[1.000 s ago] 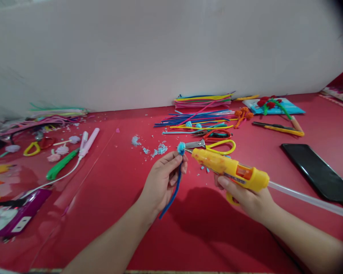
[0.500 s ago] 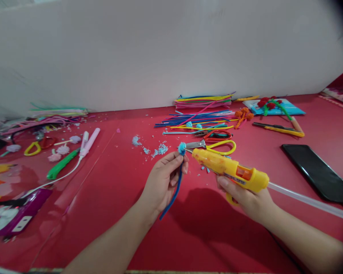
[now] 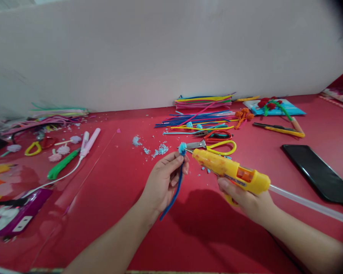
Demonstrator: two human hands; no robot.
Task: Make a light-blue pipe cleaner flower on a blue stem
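Between thumb and fingers, my left hand [image 3: 165, 177] pinches a blue pipe cleaner stem [image 3: 175, 196] just below its fluffy light-blue head [image 3: 182, 147]. The stem curves down past the palm. My right hand [image 3: 246, 198] is wrapped round the grip of a yellow hot glue gun [image 3: 231, 167], its trigger partly hidden by the fingers. The gun's metal nozzle meets the side of the blue head; whether glue is coming out is too small to tell. A clear glue stick [image 3: 308, 202] sticks out of the gun's back end.
Scissors with yellow handles [image 3: 223, 147] and red-handled pliers [image 3: 217, 135] lie behind the gun. Pipe cleaners [image 3: 202, 102] are stacked by the white wall. Light-blue fluff [image 3: 160, 150] is scattered mid-table. A phone [image 3: 317, 173] lies right; a pink hot styling tool [image 3: 90, 144] and green cutter [image 3: 63, 164] lie left.
Almost nothing differs. The glue gun's rear has shifted very slightly right and down, with its nozzle still at the blue head; the left hand keeps its hold.
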